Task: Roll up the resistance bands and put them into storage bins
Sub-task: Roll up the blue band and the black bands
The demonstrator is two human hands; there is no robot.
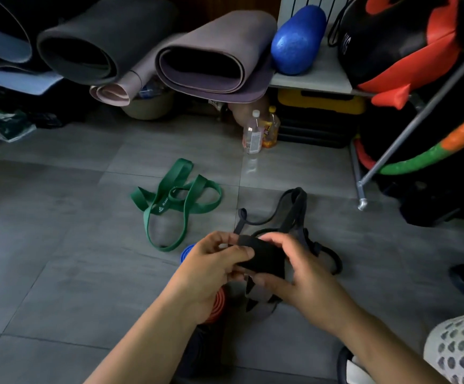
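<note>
Both hands hold a black resistance band (pixel 264 254) low in the middle of the view. Part of it is wound into a flat roll between my left hand (pixel 211 270) and my right hand (pixel 297 275); its loose loops trail over the floor behind, up to about (pixel 294 206). A green resistance band (pixel 175 200) lies loose and tangled on the grey tiles, farther away and left of my hands. Under my left hand, a rolled blue band (pixel 187 252) and a rolled orange band (pixel 219 303) peek out of a dark container that is mostly hidden.
Rolled yoga mats (pixel 211 62) and a blue foam roller (pixel 297 40) sit on a low shelf ahead. Two plastic bottles (pixel 254 134) stand on the floor beside a yellow-and-black box (pixel 319 117). A metal rack leg (pixel 362 200) and a hoop (pixel 433 153) stand right.
</note>
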